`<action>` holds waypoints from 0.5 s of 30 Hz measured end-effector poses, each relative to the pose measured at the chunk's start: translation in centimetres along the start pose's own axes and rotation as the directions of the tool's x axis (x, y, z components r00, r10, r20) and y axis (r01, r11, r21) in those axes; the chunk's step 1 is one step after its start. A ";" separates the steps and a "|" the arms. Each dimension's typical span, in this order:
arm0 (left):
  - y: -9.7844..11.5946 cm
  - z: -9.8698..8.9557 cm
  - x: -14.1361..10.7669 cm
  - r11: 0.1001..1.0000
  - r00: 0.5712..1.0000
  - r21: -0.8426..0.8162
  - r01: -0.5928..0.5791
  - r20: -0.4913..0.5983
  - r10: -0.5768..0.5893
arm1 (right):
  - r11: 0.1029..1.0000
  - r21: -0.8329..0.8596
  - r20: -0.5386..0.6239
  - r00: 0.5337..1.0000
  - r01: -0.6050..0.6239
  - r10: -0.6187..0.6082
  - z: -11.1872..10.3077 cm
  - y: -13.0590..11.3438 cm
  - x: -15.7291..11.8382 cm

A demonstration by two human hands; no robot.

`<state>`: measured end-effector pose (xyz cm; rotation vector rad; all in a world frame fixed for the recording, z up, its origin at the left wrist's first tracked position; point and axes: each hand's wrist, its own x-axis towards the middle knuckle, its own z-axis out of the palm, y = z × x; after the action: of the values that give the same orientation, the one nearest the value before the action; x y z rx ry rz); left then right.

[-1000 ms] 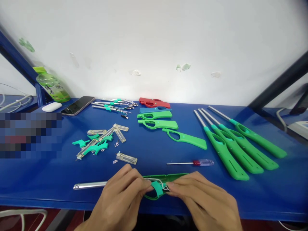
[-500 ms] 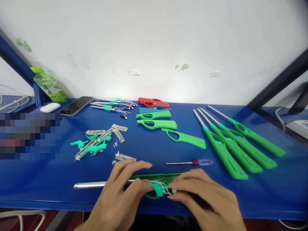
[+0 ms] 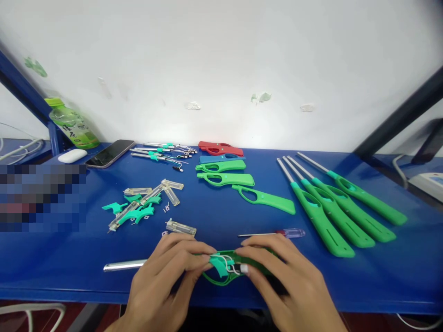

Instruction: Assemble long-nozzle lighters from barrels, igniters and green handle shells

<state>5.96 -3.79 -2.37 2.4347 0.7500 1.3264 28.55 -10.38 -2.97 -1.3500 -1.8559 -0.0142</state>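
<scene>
Near the table's front edge lies an open green lighter shell [image 3: 221, 282], hollow side up, with a metal tube [image 3: 123, 265] sticking out to the left. My left hand [image 3: 169, 276] is closed on the left part of the shell, its fingertips at the teal trigger [image 3: 218, 265]. White wires loop from there to a small black-and-white igniter [image 3: 241, 268]. My right hand [image 3: 287, 276] grips the shell's right part, thumb against the igniter's white end and fingers along the far rim. My fingers cover much of the shell's inside.
Behind my right hand lies a screwdriver [image 3: 290, 233]. Several assembled green lighters [image 3: 328, 230] rest at right. Loose shell halves [image 3: 226, 179] lie mid-table, tube assemblies [image 3: 157, 157] at back left. Clear fuel tanks [image 3: 180, 228] and teal triggers [image 3: 140, 213] sit at left, near a phone [image 3: 110, 153] and bottle [image 3: 74, 124].
My right hand has shifted from pinching the igniter to gripping the shell, with its thumb at the igniter's end. My left fingers have closed down near the trigger, and the tube has moved slightly left.
</scene>
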 end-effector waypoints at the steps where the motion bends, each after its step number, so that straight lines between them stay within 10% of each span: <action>1: 0.1 0.0 0.1 1.000 1.000 0.003 0.009 0.008 -0.009 | 1.000 -0.022 0.035 0.999 0.008 -0.007 0.1 0.0 0.1; 15: 0.4 -0.7 0.8 0.995 0.996 -0.024 0.093 -0.008 -0.093 | 0.995 -0.003 0.241 0.966 0.097 -0.093 0.5 -0.2 2.8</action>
<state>5.84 -3.67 -1.20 2.3466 0.8343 1.3053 27.85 -8.05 -1.56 -1.3183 -2.1263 0.0905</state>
